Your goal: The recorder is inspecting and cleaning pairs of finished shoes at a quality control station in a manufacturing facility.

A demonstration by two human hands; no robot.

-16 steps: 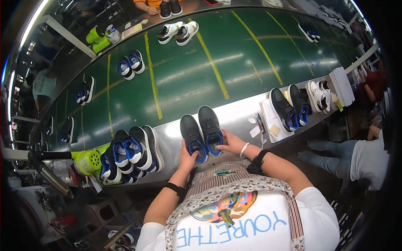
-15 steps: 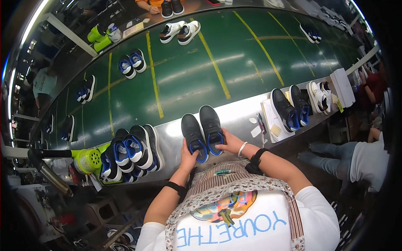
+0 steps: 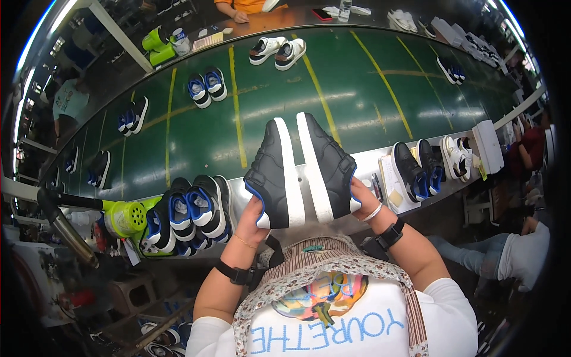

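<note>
Two black sneakers with white soles and blue lining are held up side by side in front of me, tilted so their inner sides and soles face each other. My left hand grips the left sneaker at its heel and opening. Around the heel of the right sneaker, my right hand is closed. The fingers are partly hidden inside and behind the shoes. A narrow gap separates the two soles.
Stacked black-and-blue sneakers stand left beside a green heat blower. Right are a black pair, white shoes and a notepad. Several pairs sit on the green conveyor belt. A person's hand shows across it.
Both sneakers have been lifted towards me and turned from openings-up to sides-up, with their soles now facing inward. Shoes on the belt appear shifted slightly right as the view moved.
</note>
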